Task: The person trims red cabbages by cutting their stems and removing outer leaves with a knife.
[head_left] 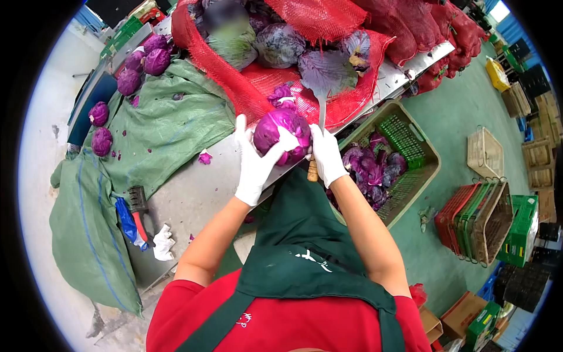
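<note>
My left hand (pixel 256 164), in a white glove, holds a trimmed purple cabbage (pixel 271 130) from its left side, with the thumb over the pale cut part. My right hand (pixel 327 154), also gloved in white, is closed round a knife (pixel 322 111) at the cabbage's right side; the blade points up and the wooden handle shows below the hand. Behind the cabbage, a red mesh sack (pixel 252 88) lies open with untrimmed cabbages (pixel 280 46) on it. Torn purple leaves (pixel 282 94) lie between sack and cabbage.
A green crate (pixel 431 161) of purple leaves stands right of the metal table (pixel 199 193). Green sacking (pixel 170 111) with several trimmed cabbages (pixel 129 81) covers the left. A red-handled brush (pixel 139 208) and crumpled white cloth (pixel 163 242) lie nearer. Stacked crates (pixel 475 220) stand far right.
</note>
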Demonstrator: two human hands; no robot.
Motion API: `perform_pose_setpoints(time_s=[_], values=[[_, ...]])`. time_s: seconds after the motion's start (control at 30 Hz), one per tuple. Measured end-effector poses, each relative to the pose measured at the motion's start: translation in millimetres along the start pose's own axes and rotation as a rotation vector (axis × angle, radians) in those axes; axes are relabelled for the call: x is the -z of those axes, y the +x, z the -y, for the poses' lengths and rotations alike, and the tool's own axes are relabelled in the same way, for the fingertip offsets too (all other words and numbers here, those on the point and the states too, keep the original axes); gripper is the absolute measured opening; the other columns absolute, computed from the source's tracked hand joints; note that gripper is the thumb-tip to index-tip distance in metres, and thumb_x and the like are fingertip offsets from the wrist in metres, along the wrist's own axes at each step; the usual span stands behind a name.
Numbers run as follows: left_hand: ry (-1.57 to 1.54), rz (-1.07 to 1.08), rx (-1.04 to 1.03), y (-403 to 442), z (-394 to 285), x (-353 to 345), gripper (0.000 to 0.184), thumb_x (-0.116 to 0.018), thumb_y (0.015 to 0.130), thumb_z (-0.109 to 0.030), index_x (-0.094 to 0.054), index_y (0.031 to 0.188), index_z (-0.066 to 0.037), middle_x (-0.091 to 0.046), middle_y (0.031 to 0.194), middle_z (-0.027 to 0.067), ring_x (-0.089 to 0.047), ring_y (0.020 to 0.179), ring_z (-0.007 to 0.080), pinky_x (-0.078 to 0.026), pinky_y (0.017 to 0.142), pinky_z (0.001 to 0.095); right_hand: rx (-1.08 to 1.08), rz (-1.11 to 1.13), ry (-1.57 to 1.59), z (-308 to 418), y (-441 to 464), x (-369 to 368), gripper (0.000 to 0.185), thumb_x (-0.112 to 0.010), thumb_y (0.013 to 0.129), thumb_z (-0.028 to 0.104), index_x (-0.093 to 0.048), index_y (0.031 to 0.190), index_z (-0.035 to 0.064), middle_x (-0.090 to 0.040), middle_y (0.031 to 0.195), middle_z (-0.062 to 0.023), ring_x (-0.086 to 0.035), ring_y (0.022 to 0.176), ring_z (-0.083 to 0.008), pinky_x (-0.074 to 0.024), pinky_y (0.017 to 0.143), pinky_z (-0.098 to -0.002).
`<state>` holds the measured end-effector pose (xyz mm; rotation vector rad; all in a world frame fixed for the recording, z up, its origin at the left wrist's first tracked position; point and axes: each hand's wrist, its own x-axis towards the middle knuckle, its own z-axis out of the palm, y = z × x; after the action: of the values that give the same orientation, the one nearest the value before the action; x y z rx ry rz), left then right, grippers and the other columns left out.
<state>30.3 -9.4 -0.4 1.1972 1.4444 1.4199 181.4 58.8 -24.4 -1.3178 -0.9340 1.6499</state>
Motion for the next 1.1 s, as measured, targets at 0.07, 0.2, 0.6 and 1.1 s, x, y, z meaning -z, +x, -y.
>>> perform_pose_setpoints(time_s=[0.07,0.2,0.6,1.1], values=[[-0.116,-0.258,0.098,3,21,-9,0.103,-0.079,0.085,-0.034,-0.010,0.155,-0.002,-0.027,0.152,0.0187,-0.033,0.140,0.0275,-0.028,0.116,0.0399,-0.004,0.011,-0.010,6,-3,-5,0.033,-0.051,0.102,0.032,-0.062,0.109,0.0014,-0.052,0.071,-0.0004,-0.050,0.054,-0.0101,-0.0459,0.049,-0.0273],[-0.145,-0.320,0.096,17,22,0,0.096,-0.081,0.083,-0.034,-0.020,0.147,0.003,-0.036,0.143,0.0210,-0.042,0.131,0.0274,-0.035,0.112,0.0385,-0.006,0.095,-0.091,13,-35,-10,0.036,-0.053,0.102,0.037,-0.063,0.110,0.0031,-0.053,0.070,0.0007,-0.052,0.053,-0.0082,-0.0445,0.046,-0.0254],[0.436,0.209,-0.181,37,6,17,0.113,-0.089,0.062,-0.042,-0.030,0.152,-0.008,-0.030,0.151,0.0249,-0.028,0.143,0.0400,-0.026,0.118,0.0461,0.497,0.087,-0.674,43,-47,27,0.041,-0.040,0.106,0.030,-0.057,0.138,0.0110,-0.064,0.129,-0.0137,-0.066,0.112,-0.0280,-0.0498,0.096,-0.0340],[0.431,-0.073,-0.194,18,1,-8,0.067,-0.076,0.083,-0.026,-0.050,0.142,-0.008,-0.042,0.143,0.0207,-0.040,0.135,0.0366,-0.034,0.113,0.0430,0.392,0.076,-0.648,23,-25,9,0.043,-0.038,0.106,0.033,-0.054,0.139,0.0102,-0.067,0.117,-0.0181,-0.070,0.089,-0.0322,-0.0540,0.079,-0.0406]])
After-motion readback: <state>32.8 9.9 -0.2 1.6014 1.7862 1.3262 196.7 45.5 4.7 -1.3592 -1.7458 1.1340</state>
